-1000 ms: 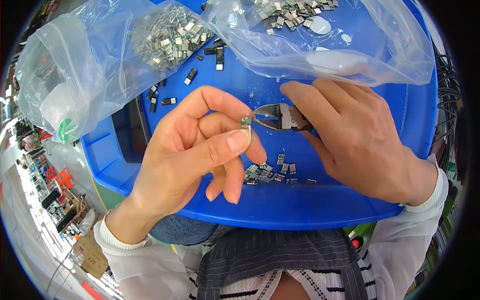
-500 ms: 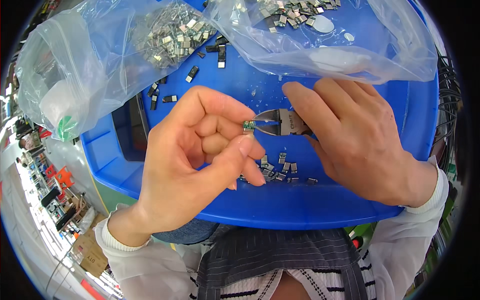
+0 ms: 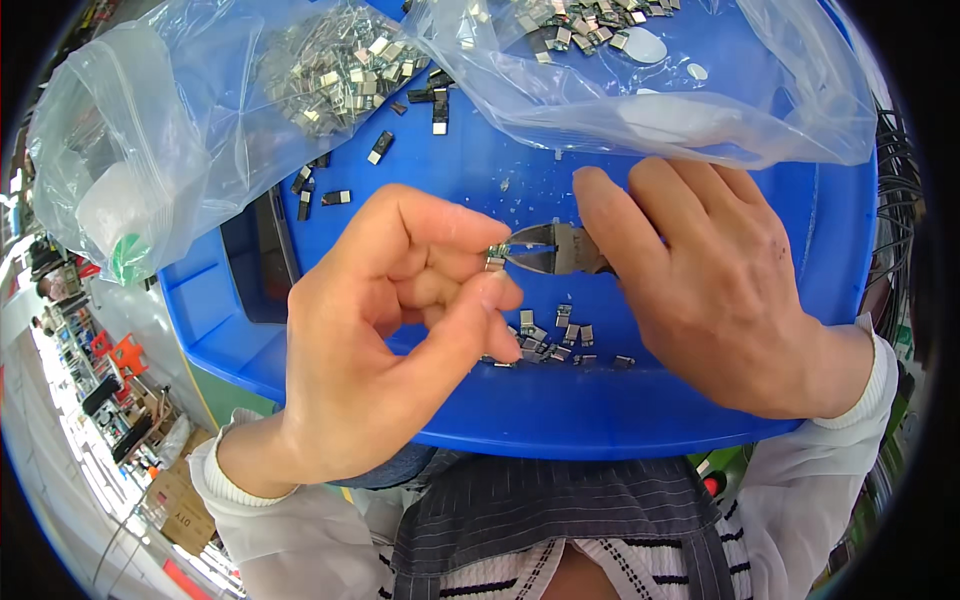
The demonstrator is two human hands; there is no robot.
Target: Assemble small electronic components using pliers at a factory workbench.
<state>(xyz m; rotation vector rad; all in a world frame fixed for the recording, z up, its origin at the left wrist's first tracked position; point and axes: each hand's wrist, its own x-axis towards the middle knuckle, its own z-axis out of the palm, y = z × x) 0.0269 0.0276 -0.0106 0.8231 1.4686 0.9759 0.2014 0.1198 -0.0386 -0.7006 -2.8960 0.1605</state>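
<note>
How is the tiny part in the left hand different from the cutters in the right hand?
The tiny part is much smaller than the cutters. The tiny part shows green and silver; the cutters look grey, with two pointed jaws standing apart. The tiny part is pinched in the left hand, while the cutters are gripped in the right hand, pointing left. Both are held over the blue tray, close together.

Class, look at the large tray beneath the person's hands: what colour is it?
The tray is blue, seen best in the head view.
</note>
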